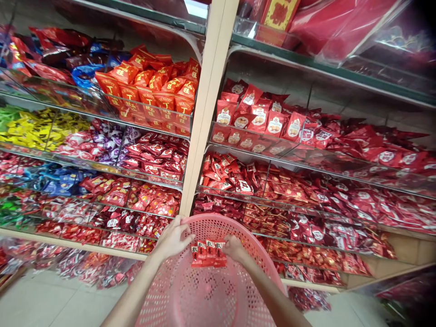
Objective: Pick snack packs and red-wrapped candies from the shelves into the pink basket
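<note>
Several small red candy packets (208, 255) with black characters on pale labels sit side by side in a row, over the inside of a pink perforated plastic basket (269, 259). My right hand (235, 249) has its fingers closed at the right end of this row, pinching the last packet. At the row's left end is my left hand (174, 238), its fingers bent but apart, fingertips close to the first packet. Whether they touch it I cannot tell. The left hand is also by the basket's far left rim.
Shelves with clear fronts hold wrapped sweets on both sides of a pale wooden upright (204, 100). Large red bags (146, 97) fill an upper left bin, yellow sweets (34, 129) lie further left. Plastic bags of sweets (78, 261) rest on the tiled floor (51, 299) under the shelves.
</note>
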`<state>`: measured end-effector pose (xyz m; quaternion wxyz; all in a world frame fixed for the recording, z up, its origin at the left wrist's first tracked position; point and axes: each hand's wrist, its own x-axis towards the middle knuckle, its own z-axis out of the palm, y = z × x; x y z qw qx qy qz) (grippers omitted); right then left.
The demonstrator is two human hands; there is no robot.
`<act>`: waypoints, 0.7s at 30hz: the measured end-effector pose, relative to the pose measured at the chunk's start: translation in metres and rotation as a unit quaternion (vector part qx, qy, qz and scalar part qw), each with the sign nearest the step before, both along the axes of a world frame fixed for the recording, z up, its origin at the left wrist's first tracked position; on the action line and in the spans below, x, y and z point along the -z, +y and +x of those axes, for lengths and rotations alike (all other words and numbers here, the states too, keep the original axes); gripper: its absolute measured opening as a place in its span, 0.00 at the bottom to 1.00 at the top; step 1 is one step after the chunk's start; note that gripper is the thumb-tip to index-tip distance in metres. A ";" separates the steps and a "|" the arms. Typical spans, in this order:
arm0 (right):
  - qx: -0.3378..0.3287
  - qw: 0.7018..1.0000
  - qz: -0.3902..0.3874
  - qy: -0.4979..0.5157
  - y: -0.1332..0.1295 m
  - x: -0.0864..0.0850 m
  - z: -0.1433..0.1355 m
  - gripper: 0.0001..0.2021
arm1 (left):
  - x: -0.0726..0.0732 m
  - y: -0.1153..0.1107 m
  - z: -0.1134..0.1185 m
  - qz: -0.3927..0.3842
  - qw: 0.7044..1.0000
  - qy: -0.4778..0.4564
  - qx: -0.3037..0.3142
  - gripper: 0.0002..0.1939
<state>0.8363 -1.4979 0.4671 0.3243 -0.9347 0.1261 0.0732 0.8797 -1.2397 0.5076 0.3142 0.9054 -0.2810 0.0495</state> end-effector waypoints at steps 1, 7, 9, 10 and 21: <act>0.003 1.000 -0.016 -0.005 0.001 0.001 0.000 0.10 | 0.000 0.000 0.000 -0.002 1.000 -0.001 0.001 0.14; 0.013 0.995 -0.097 -0.034 0.008 -0.001 -0.005 0.07 | -0.001 0.001 0.000 0.004 1.000 -0.002 0.001 0.14; 0.007 0.992 -0.117 -0.054 0.009 -0.011 -0.008 0.06 | -0.001 0.001 0.000 0.004 1.000 -0.004 0.000 0.14; 0.002 0.990 -0.126 -0.067 0.011 -0.017 -0.010 0.06 | -0.001 0.001 0.000 0.004 1.000 -0.005 0.000 0.14; -0.087 0.957 -0.108 -0.256 0.041 -0.191 0.015 0.11 | -0.001 -0.001 -0.002 0.023 1.000 -0.014 -0.014 0.15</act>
